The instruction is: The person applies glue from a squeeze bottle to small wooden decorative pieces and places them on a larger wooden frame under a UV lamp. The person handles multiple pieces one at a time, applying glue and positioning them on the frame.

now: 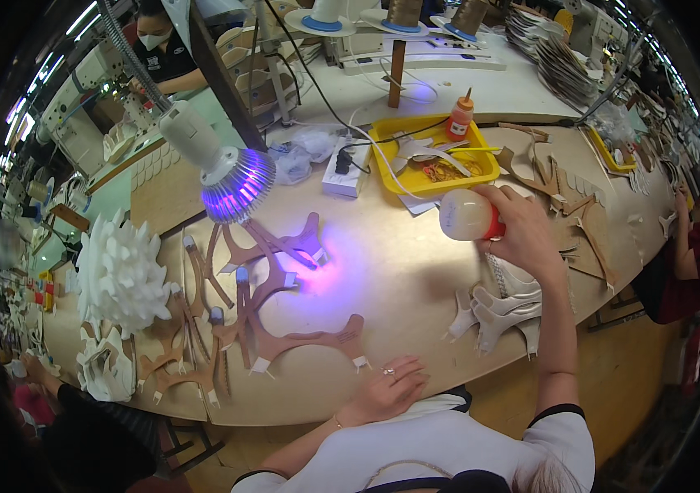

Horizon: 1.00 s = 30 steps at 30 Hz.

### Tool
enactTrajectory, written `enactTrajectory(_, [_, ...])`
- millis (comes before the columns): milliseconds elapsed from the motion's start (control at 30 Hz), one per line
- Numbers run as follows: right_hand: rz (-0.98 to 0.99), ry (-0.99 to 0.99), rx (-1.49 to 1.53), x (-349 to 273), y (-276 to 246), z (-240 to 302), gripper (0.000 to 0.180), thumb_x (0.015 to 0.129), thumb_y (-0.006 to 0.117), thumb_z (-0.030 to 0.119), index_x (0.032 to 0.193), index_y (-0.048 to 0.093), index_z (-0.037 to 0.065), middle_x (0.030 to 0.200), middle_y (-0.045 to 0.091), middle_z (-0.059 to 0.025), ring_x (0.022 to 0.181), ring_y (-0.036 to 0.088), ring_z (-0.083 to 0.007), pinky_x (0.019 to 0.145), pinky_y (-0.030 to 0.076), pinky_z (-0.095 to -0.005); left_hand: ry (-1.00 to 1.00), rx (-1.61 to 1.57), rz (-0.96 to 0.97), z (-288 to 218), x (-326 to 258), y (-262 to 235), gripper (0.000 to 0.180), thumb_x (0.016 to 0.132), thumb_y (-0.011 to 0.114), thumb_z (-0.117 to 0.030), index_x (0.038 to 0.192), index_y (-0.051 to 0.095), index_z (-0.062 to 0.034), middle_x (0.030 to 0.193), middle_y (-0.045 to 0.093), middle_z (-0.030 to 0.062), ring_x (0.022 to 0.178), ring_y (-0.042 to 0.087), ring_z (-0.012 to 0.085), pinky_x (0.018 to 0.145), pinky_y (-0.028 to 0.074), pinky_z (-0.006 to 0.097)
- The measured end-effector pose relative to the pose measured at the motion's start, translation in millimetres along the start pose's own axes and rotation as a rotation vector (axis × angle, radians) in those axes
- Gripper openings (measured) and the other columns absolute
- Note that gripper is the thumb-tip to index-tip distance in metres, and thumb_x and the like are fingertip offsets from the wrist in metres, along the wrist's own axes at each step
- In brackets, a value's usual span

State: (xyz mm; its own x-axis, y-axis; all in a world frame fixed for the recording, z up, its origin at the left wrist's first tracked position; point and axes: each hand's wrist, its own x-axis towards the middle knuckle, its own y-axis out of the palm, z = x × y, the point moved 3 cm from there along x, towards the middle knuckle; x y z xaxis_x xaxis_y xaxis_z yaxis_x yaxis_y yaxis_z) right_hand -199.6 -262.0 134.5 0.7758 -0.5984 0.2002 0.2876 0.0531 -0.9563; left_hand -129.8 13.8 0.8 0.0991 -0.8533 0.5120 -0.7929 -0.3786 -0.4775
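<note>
My right hand [522, 228] is wrapped round a plastic bottle [462, 215], pale and rounded at the end that shows, with a red part under the fingers. It is held tilted above the table, to the near side of the yellow tray; its other end is hidden by the hand. My left hand [387, 389] lies on the table's near edge, fingers stretched loosely to the right, nothing in them. Left of it is a brown, curved, strap-like piece [305, 343] with white-tipped ends. More brown pieces [272, 278] lie beyond, under a violet lamp glow.
A lamp [236, 182] on a flexible neck hangs over the table. The yellow tray [384, 177] holds an orange bottle [461, 115] and scraps. White foam-like pieces [122, 267] are heaped left; pale straps [502, 316] lie right. A co-worker [165, 57] sits across.
</note>
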Motion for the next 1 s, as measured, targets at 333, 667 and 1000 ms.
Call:
enactTrajectory(333, [0.024,-0.127,-0.808,83,36,-50,0.036,0.078,0.061,0.008,0.112,0.061,0.017,0.106,0.055,-0.0091,0.107,0.053,-0.0236,0.1,0.03,-0.0476,0.051,0.134,-0.212,-6,25,-42,0.02,0.074,0.072,-0.002,0.093,0.065,-0.0049,0.101,0.065,0.0085,0.098,0.063,0.0265,0.08,0.053,0.037])
enactTrajectory(667, [0.588,-0.134,-1.562,81,124,-93,0.035,0.077,0.065,0.017,0.112,0.066,0.012,0.112,0.061,-0.0062,0.113,0.052,-0.026,0.105,0.023,-0.0523,-0.156,0.289,-0.432,12,15,-91,0.021,0.073,0.069,0.003,0.092,0.065,-0.0053,0.097,0.066,0.008,0.093,0.065,0.026,0.079,0.052,0.036])
enactTrajectory(1000, [0.155,-0.155,-1.186,81,113,-83,0.043,0.086,0.053,0.015,0.128,0.05,0.003,0.113,0.057,-0.0119,0.113,0.051,-0.029,0.106,0.027,-0.0501,-0.105,0.246,-0.452,12,29,-97,0.022,0.072,0.071,0.002,0.091,0.065,-0.0063,0.097,0.066,0.0061,0.094,0.065,0.0237,0.079,0.052,0.034])
